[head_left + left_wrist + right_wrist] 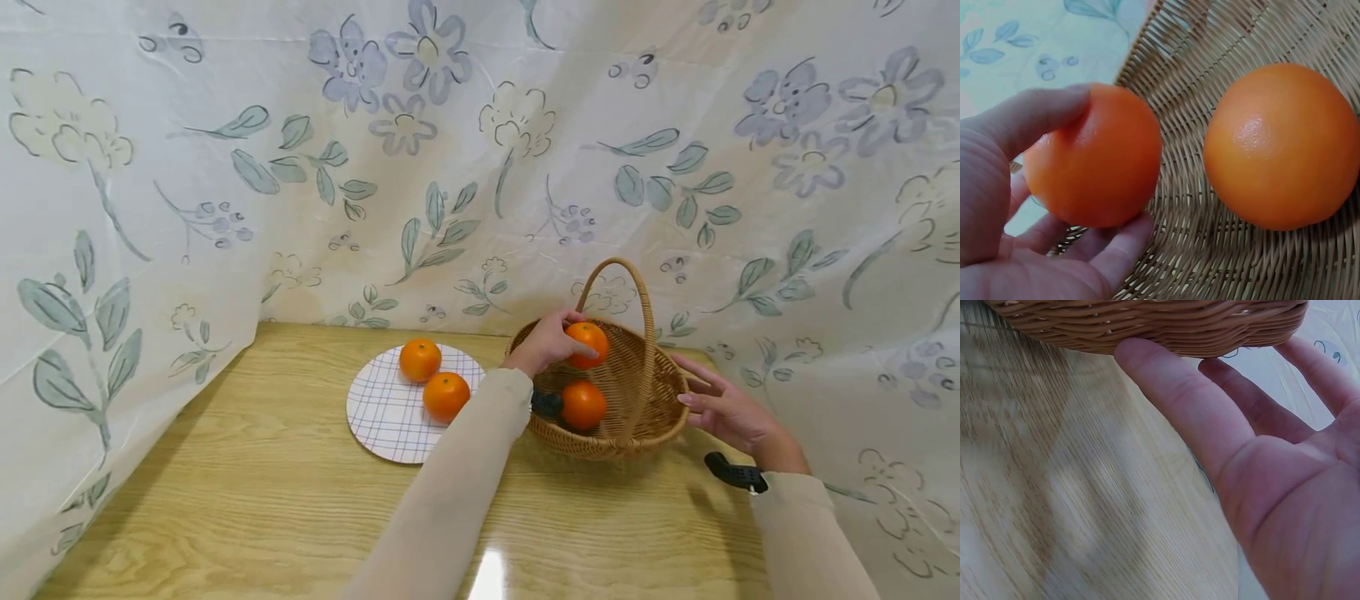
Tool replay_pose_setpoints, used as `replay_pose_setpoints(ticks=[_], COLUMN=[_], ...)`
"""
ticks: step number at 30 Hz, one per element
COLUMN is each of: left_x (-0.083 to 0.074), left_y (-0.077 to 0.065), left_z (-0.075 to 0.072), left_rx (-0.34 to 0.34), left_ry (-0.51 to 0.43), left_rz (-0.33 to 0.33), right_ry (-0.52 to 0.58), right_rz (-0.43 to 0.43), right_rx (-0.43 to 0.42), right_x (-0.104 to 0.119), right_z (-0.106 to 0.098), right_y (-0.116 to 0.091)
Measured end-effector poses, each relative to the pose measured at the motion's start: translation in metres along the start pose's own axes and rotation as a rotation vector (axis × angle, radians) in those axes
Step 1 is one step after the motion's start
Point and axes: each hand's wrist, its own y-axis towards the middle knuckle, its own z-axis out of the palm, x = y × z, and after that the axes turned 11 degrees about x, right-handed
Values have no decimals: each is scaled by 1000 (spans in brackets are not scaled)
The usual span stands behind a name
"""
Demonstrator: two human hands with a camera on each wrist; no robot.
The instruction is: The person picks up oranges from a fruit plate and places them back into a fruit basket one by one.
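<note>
My left hand (550, 340) grips an orange (587, 345) inside the wicker basket (637, 437), thumb on one side and fingers curled under the other. Just nearer to me in the basket lies another orange (582, 405), beside the left wrist. In the left wrist view the held orange (1100, 159) sits against the woven wall, with the loose orange (1282, 147) to its right. My right hand (723, 408) is at the basket's right end, its fingers extended along the rim. The right wrist view has the thumb (1179, 394) against the underside of the basket's wall.
Left of the basket, a round white checked plate (382, 429) holds an orange (420, 360) and a nearer orange (447, 397). The basket's tall arched handle (645, 333) rises between the two hands. A flowered cloth (465, 167) hangs behind and at both sides of the wooden table (247, 467).
</note>
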Motion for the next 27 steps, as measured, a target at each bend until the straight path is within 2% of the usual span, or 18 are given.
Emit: replay_pose_setpoints(ticks=[9, 14, 19, 23, 27], left_x=[6, 8, 8, 8, 5], left_y=[4, 5, 5, 5, 4], left_z=[1, 4, 5, 5, 7], left_rx=[-18, -1, 8, -2, 8], left_ry=[103, 111, 97, 51, 1], left_rz=[-98, -150, -156, -172, -148], right_ry=[1, 8, 10, 7, 6], right_rz=[-1, 3, 16, 30, 37], right_rx=[6, 11, 1, -8, -18], right_x=[1, 3, 4, 5, 4], right_z=[-2, -1, -2, -2, -3], right_y=[2, 1, 1, 3, 2])
